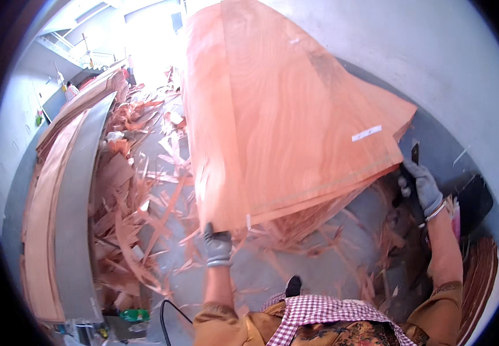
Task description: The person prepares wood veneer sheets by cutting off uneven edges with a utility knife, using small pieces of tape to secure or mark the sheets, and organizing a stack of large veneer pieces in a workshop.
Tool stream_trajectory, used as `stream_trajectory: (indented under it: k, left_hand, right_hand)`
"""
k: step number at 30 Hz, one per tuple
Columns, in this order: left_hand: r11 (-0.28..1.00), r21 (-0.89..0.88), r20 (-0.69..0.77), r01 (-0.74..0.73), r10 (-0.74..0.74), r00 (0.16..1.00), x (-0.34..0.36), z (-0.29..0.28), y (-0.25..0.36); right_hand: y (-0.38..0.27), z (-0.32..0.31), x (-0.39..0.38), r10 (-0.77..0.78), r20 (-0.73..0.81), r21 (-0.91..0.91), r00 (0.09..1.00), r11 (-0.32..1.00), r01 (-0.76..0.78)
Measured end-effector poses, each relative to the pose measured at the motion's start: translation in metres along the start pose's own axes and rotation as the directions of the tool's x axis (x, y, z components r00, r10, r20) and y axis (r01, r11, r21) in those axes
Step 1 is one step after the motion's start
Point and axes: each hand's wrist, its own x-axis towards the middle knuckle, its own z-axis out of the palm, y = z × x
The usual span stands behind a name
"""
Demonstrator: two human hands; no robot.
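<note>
A large orange-brown wood veneer sheet (295, 115) lies on top of a stack of similar sheets (301, 225) in front of me. My left hand (219, 249), in a grey glove with dark fingertips, grips the sheet's near left corner. Beside the near right corner is my right hand (426, 187), also gloved. Its fingers are closed round a dark, narrow knife-like tool (415, 153) that points upward; part of the tool is hidden by the hand. A white paper strip (366, 134) sits on the sheet near its right side.
Torn veneer scraps (145, 213) litter the grey floor. On the left lie long stacked veneer boards (53, 213) with a grey panel (79, 213) on top. More sheets (480, 282) stand at lower right by a pale wall (445, 52). A black cable (171, 305) curves near my left arm.
</note>
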Motion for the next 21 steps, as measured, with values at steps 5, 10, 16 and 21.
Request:
stream_trajectory:
  k: [5, 10, 16, 21]
  left_hand:
    - [0.988, 0.057, 0.04, -0.144, 0.142, 0.989, -0.01, 0.061, -0.035]
    - [0.884, 0.343, 0.082, -0.317, 0.309, 0.948, -0.007, 0.127, -0.104]
    - [0.699, 0.56, 0.148, -0.444, 0.443, 0.884, -0.009, 0.163, -0.201]
    - [0.641, 0.608, 0.122, -0.469, 0.508, 0.853, -0.012, 0.195, -0.289]
  right_hand:
    - [0.032, -0.039, 0.082, 0.037, 0.072, 0.033, 0.997, 0.999, -0.04]
    - [0.052, -0.083, 0.186, 0.055, 0.127, 0.062, 0.99, 0.996, -0.063]
    - [0.104, -0.147, 0.3, 0.104, 0.196, -0.053, 0.975, 0.994, -0.096]
    - [0.13, -0.196, 0.385, 0.124, 0.223, -0.215, 0.967, 0.974, -0.076]
